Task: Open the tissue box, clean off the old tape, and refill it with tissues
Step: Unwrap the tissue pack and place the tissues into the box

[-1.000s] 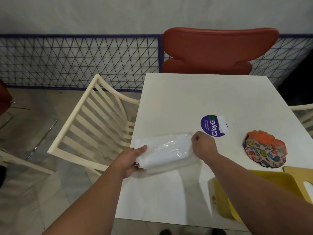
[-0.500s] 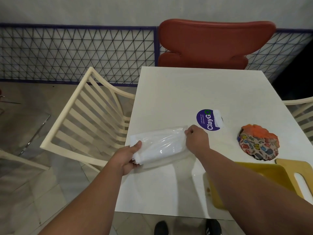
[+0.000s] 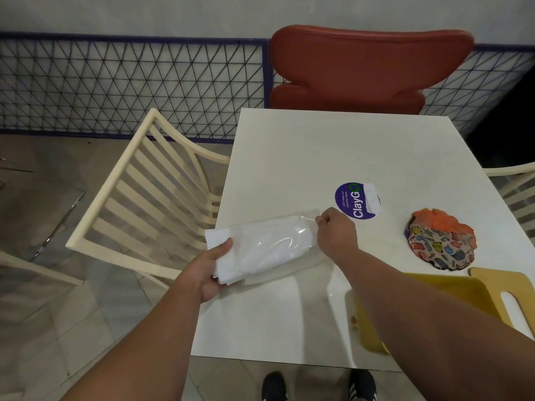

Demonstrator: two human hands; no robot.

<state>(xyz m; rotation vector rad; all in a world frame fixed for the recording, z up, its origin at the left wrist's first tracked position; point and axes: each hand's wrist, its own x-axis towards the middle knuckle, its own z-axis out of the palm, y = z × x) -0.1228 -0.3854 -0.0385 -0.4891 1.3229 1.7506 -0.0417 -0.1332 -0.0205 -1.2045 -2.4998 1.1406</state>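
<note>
A stack of white tissues (image 3: 246,250) lies half inside a clear plastic wrapper (image 3: 292,244) at the left edge of the white table (image 3: 318,149). My left hand (image 3: 208,270) grips the bare end of the tissues that sticks out of the wrapper. My right hand (image 3: 335,235) pinches the wrapper's other end. The yellow tissue box (image 3: 428,299) lies open at the near right, partly hidden under my right forearm, with its yellow lid (image 3: 503,290) beside it.
A round purple sticker (image 3: 354,201) sits on the table beyond my right hand. A patterned orange cloth (image 3: 440,241) lies to the right. A cream slatted chair (image 3: 150,198) stands left of the table, a red chair (image 3: 367,68) behind it.
The tissue stack has slid further out of the wrapper's left end in my left hand, while my right hand keeps hold of the wrapper. The view has tilted down.
</note>
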